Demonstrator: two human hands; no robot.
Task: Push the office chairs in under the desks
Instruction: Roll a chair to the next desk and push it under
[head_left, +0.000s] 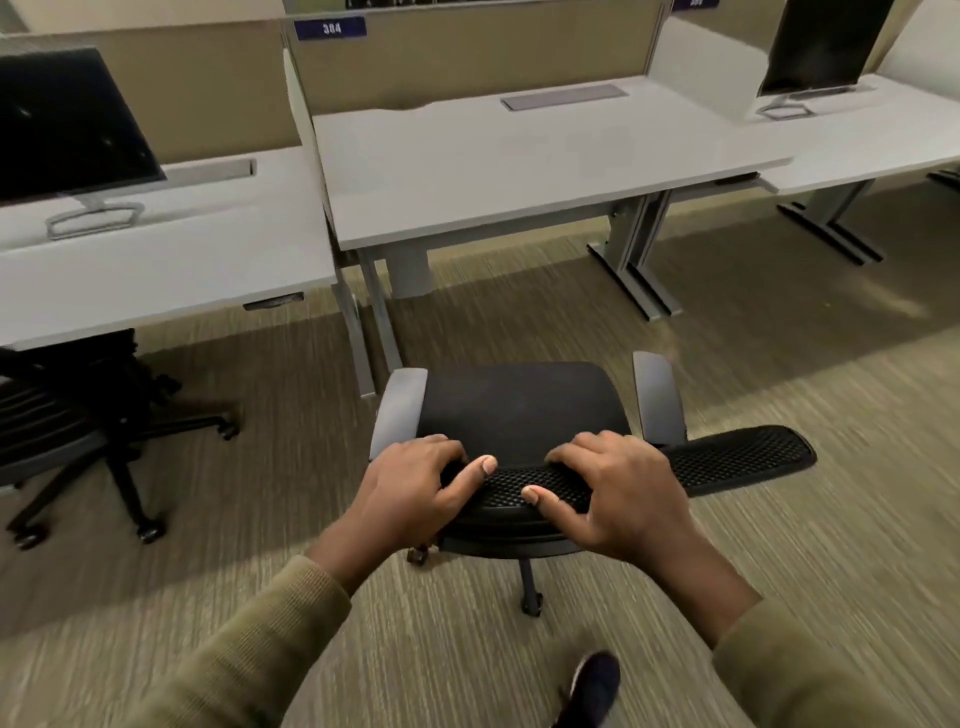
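Both hands, left hand (410, 486) and right hand (618, 488), clamped on chair backrest (727, 460); middle desk (519, 171) straight ahead, well apart, opening facing seat.

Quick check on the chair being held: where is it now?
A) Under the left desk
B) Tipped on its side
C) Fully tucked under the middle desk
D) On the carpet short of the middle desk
D: both hands, left hand and right hand, grip the chair, which stands upright on carpet short of the middle desk.
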